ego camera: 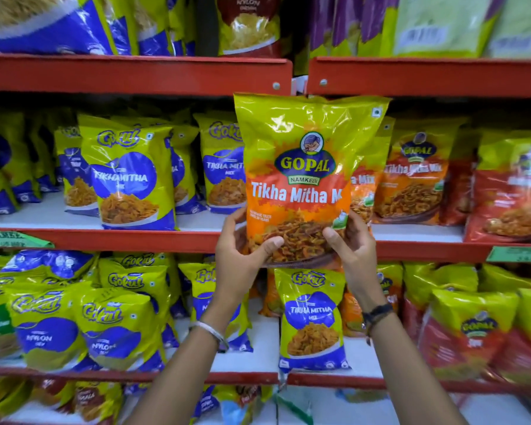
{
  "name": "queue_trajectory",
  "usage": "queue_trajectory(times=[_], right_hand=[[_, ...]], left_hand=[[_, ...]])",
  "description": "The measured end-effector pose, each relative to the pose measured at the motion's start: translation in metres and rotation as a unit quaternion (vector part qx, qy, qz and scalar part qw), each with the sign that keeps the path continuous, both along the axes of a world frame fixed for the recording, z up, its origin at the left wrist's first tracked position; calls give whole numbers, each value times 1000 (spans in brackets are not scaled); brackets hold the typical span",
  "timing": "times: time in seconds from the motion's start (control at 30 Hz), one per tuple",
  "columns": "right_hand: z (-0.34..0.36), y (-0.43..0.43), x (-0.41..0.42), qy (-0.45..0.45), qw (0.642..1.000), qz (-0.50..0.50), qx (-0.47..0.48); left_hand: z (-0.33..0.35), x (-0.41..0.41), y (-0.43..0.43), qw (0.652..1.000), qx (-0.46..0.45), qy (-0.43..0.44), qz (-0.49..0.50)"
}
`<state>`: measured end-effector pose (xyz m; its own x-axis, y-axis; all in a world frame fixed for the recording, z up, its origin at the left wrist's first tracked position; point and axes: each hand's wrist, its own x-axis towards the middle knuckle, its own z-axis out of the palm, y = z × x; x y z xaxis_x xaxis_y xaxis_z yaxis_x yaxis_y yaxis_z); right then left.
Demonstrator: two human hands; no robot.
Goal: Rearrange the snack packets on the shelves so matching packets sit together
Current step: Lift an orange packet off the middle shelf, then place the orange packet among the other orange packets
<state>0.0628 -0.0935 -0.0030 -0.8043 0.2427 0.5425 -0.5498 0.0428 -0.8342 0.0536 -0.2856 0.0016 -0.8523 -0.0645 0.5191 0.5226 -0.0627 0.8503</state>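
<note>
I hold a yellow and orange Gopal Tikha Mitha Mix packet (pixel 307 167) upright in front of the middle shelf. My left hand (pixel 242 256) grips its lower left corner and my right hand (pixel 351 250) grips its lower right corner. Matching orange Gopal Tikha Mitha packets (pixel 411 179) stand on the middle shelf just right of it. Blue and yellow Gokul Tikha Mitha packets (pixel 129 176) stand to its left. One Gokul Tikha Mitha packet (pixel 313 320) stands on the shelf below, between my forearms.
Red shelf edges (pixel 135 239) run across the view with a gap between two bays near the centre. Gokul Nylon Sev packets (pixel 111 329) fill the lower left. Red Gopal packets (pixel 463 332) fill the lower right and the middle shelf's far right (pixel 509 191).
</note>
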Motion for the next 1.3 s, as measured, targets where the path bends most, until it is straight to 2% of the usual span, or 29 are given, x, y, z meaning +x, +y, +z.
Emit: queue_trajectory(times=[0.3, 0.63, 0.97, 1.3], right_hand=[[-44, 79, 27, -56, 998, -29, -14], [-65, 114, 36, -73, 996, -52, -7], [-41, 142, 32, -53, 995, -83, -3], [22, 241, 7, -28, 991, -98, 83]], left_hand=[[-40, 22, 70, 995, -36, -97, 11], [-54, 33, 104, 989, -66, -133, 15], [-26, 18, 135, 994, -67, -83, -27], [24, -26, 229, 992, -122, 6, -37]])
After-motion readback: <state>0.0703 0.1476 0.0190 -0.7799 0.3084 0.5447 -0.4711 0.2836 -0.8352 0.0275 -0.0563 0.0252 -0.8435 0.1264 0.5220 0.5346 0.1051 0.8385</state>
